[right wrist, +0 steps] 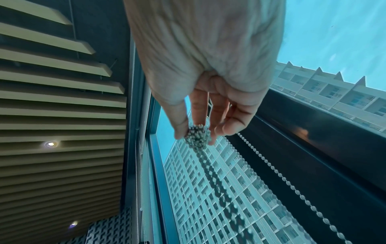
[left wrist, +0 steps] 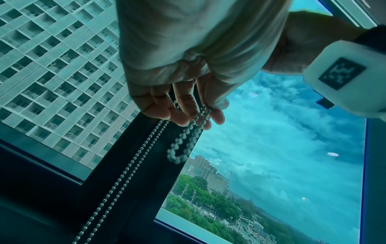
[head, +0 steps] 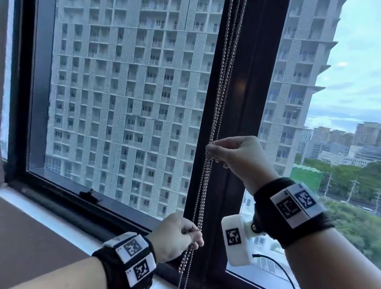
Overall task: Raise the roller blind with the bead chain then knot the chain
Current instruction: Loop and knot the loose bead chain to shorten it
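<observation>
Beyond the dark-framed window [head: 241,102] stands a pale high-rise apartment block [head: 131,72], with trees and lower buildings off to the right under a cloudy sky. Down the frame's central upright hangs the bead chain [head: 222,79], several strands side by side. The right hand [head: 235,154] is the upper one: its thumb and fingers pinch a small bunched clump of beads [right wrist: 198,133] at the fingertips, with the strands running on past it. Well below, near the window sill [head: 53,217], the left hand [head: 177,234] grips the same strands, fingers curled round them; from the left wrist view a short loop of beads [left wrist: 183,143] dangles off its fingertips while two strands trail away below. Both wrists wear black bands with tagged white blocks.
</observation>
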### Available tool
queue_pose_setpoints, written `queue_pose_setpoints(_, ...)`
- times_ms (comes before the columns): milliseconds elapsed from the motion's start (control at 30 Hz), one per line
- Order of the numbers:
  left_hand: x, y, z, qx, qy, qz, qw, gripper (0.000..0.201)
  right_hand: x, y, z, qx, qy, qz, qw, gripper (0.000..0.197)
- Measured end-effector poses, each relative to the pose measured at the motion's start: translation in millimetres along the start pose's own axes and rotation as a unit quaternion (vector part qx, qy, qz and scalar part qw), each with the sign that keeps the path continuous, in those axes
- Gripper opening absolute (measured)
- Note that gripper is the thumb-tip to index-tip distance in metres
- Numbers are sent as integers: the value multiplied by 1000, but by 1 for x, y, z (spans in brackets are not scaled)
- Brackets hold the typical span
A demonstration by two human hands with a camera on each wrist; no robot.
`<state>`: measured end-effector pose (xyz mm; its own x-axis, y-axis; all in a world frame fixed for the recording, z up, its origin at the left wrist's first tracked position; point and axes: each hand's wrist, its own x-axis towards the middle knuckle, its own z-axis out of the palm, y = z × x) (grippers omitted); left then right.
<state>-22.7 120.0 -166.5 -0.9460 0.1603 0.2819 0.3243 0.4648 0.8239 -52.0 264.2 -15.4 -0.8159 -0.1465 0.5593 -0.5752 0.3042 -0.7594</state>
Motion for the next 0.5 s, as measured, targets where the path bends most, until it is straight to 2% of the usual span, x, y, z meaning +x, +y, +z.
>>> queue_pose_setpoints(100, 3, -8, 5, 6, 17, -6, 1000, 31, -3, 3, 3, -3, 1, -8, 1000, 19)
queue_pose_setpoints(233, 8, -14, 8, -3, 29, -8, 1000, 31, -7, 19, 10, -27, 7, -9, 1000, 40)
queue_pose_setpoints(367, 13, -13, 10, -4, 40, -11, 999, 25, -8, 41, 22, 27, 43, 8, 999, 17)
queue_pose_setpoints(433, 15, -13, 10, -3, 45, -8, 999, 21, -8, 50, 29, 40, 57, 22, 997, 20)
queue_pose_setpoints(500, 19, -15, 11, -7, 53, -9, 999, 17, -6, 55, 33, 50, 68, 22, 996, 11)
